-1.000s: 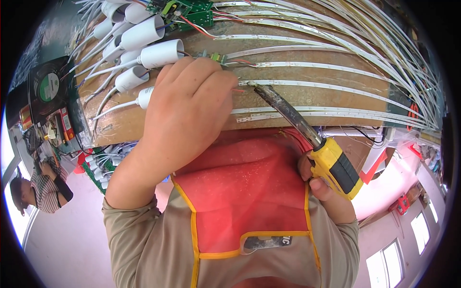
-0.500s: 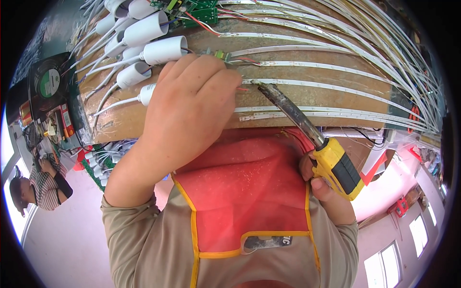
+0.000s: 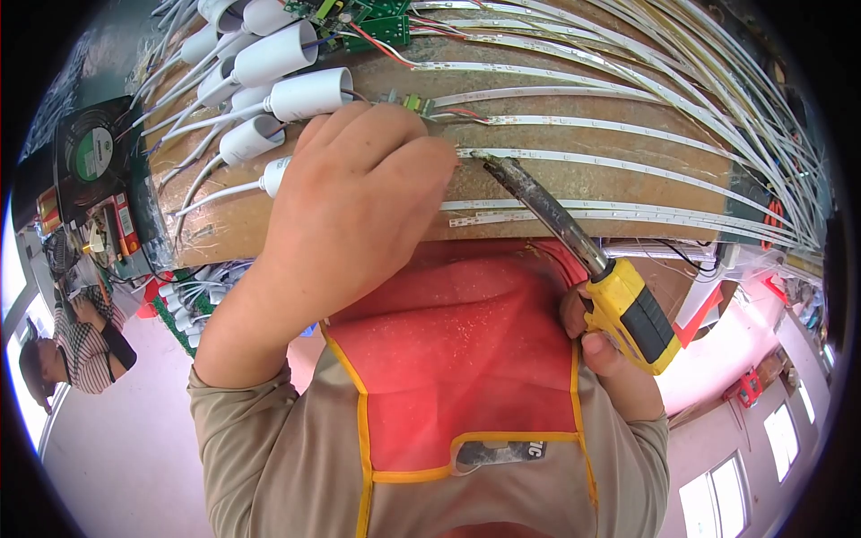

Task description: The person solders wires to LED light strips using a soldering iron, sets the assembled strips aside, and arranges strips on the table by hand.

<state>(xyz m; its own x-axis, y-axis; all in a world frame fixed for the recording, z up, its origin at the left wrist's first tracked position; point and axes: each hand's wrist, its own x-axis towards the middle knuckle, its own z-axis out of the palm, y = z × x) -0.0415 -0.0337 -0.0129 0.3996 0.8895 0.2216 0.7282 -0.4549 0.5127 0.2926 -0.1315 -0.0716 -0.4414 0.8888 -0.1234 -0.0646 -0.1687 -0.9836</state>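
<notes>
White LED strip [image 3: 574, 158] lies on a brown board [image 3: 628, 186], its visible left end at the tip of a soldering iron [image 3: 583, 247]. The right hand [image 3: 619, 381] wraps around the handle. Just left, the left hand [image 3: 368, 188] curls, fingertips hidden; I cannot tell what it pinches. White cylindrical housings [image 3: 309, 95] lie farther left.

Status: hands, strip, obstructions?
Right hand holding yellow-handled soldering iron, tip at white LED strip. Left hand left of tip, fingertips hidden. Nothing visibly blocking the iron.

Left hand [image 3: 360, 193] knuckles-up, right hand [image 3: 617, 373] gripping
</notes>
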